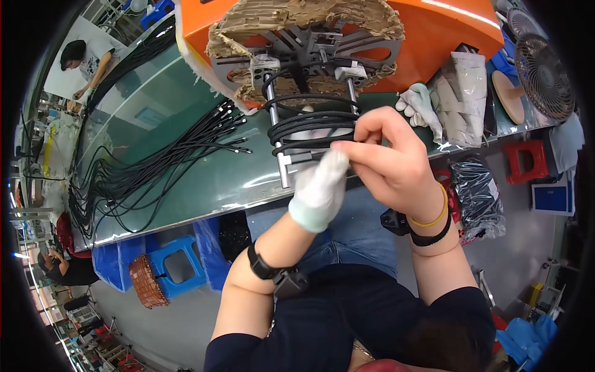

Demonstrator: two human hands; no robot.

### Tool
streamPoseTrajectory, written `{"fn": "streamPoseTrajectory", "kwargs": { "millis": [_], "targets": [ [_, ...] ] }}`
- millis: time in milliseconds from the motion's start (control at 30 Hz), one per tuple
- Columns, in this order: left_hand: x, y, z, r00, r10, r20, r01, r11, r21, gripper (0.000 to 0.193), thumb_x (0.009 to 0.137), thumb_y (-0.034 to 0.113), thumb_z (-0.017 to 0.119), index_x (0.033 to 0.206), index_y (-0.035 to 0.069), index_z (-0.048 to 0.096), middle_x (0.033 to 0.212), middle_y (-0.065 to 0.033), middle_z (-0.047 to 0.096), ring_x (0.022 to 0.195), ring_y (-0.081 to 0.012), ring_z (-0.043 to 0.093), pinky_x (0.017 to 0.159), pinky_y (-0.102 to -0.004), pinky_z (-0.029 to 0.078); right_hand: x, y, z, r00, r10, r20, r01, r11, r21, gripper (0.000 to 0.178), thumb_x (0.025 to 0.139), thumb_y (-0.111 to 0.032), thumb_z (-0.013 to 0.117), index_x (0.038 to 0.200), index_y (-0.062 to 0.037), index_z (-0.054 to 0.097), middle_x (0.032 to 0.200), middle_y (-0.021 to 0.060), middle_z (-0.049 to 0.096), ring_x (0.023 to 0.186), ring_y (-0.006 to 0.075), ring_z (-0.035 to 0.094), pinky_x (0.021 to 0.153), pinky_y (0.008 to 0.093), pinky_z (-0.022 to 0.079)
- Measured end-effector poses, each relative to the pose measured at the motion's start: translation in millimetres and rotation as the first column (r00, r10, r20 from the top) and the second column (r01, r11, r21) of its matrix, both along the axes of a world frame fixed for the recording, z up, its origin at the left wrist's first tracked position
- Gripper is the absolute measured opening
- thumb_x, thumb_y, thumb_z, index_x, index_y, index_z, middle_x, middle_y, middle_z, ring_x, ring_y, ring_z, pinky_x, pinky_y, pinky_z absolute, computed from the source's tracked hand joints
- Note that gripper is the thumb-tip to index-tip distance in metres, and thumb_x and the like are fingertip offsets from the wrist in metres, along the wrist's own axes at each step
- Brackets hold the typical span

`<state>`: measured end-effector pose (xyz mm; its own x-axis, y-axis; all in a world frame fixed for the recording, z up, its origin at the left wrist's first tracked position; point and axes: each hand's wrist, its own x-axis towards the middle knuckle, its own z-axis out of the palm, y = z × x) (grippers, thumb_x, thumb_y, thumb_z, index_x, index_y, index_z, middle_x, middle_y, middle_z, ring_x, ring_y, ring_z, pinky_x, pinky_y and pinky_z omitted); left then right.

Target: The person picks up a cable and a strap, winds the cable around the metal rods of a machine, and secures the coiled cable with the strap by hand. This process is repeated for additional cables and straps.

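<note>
A black braided cable [310, 128] is wound in several turns around two metal rods that stick out toward me from a round slotted metal plate [240, 65]. At the near turns, my right hand [396, 162], bare, has its thumb and forefinger pinched together. What lies between them is too small to make out. My left hand [319, 189], in a white glove, is just below, slightly blurred, its fingers pressed together at my right fingertips. Next to the glove, a dark cable end [300, 157] lies by the crosspiece of the left rod [284, 170].
An orange machine housing [446, 37] with torn cardboard [304, 13] stands behind the plate. A bundle of black cables [167, 152] lies left on the green tabletop [204, 186]. White gloves [420, 108] and a fan [544, 77] are right; a blue stool [180, 263] stands below left.
</note>
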<state>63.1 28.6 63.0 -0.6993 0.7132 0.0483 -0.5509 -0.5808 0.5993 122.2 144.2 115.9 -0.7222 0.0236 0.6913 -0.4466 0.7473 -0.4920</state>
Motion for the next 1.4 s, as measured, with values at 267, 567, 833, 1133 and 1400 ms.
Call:
{"fn": "streamPoseTrajectory", "kwargs": {
  "millis": [267, 567, 833, 1133, 1400],
  "targets": [
    [-18.4, 49.4, 19.5, 0.944, 0.141, 0.298, -0.189, 0.972, 0.141, 0.033, 0.088, 0.03, 0.054, 0.111, 0.006, 0.049, 0.108, -0.0082, 0.057, 0.1, -0.0204, 0.056, 0.089, -0.0353, 0.045, -56.8, 35.1, -6.8, 0.983, -0.153, 0.105, 0.184, 0.883, -0.432, 0.011, 0.074, -0.001, 0.065, 0.084, 0.0016, 0.064, 0.078, 0.005, 0.057, 0.066, 0.0108, 0.053, 0.059, 0.0217, 0.042],
    [12.8, 8.3, 8.3, 0.944, 0.016, 0.33, -0.11, 0.956, 0.271, 0.023, 0.086, 0.014, 0.056, 0.108, 0.007, 0.052, 0.109, -0.0072, 0.056, 0.102, -0.0176, 0.053, 0.094, -0.0326, 0.04, 7.7, 6.5, -10.4, 0.978, 0.033, 0.208, 0.073, 0.874, -0.481, 0.013, 0.074, 0.0, 0.062, 0.087, 0.0015, 0.064, 0.082, 0.0074, 0.058, 0.07, 0.0118, 0.053, 0.062, 0.0232, 0.042],
    [18.2, -76.3, -23.0, 0.743, -0.448, -0.498, 0.29, 0.885, -0.364, 0.026, 0.075, 0.006, 0.063, 0.1, 0.002, 0.057, 0.094, -0.0085, 0.061, 0.095, -0.0192, 0.058, 0.082, -0.0287, 0.045, 53.6, -31.4, -15.2, 0.998, -0.001, 0.07, 0.019, 0.965, -0.261, 0.014, 0.069, -0.006, 0.063, 0.083, -0.0037, 0.065, 0.089, 0.0084, 0.052, 0.071, 0.0164, 0.053, 0.062, 0.0256, 0.041],
    [21.9, -85.8, -24.5, 0.649, -0.761, -0.009, 0.74, 0.633, -0.228, 0.025, 0.075, 0.01, 0.067, 0.096, 0.002, 0.057, 0.077, -0.0068, 0.06, 0.073, -0.0164, 0.062, 0.067, -0.0257, 0.049, 30.7, -49.1, -53.9, 0.92, 0.382, 0.086, -0.347, 0.896, -0.276, 0.011, 0.064, -0.004, 0.066, 0.075, -0.0024, 0.062, 0.078, 0.0114, 0.058, 0.059, 0.0163, 0.054, 0.049, 0.0261, 0.042],
    [32.1, -87.8, -32.4, 0.638, -0.752, 0.169, 0.757, 0.57, -0.321, 0.015, 0.077, 0.01, 0.065, 0.079, 0.003, 0.052, 0.054, -0.001, 0.048, 0.039, -0.0097, 0.044, 0.038, -0.0217, 0.034, 17.2, -63.8, -65.3, 0.968, 0.25, 0.005, -0.21, 0.825, -0.525, 0.009, 0.068, -0.002, 0.067, 0.074, -0.0018, 0.061, 0.076, 0.0097, 0.058, 0.059, 0.0125, 0.053, 0.05, 0.0228, 0.042]
  ]
}}
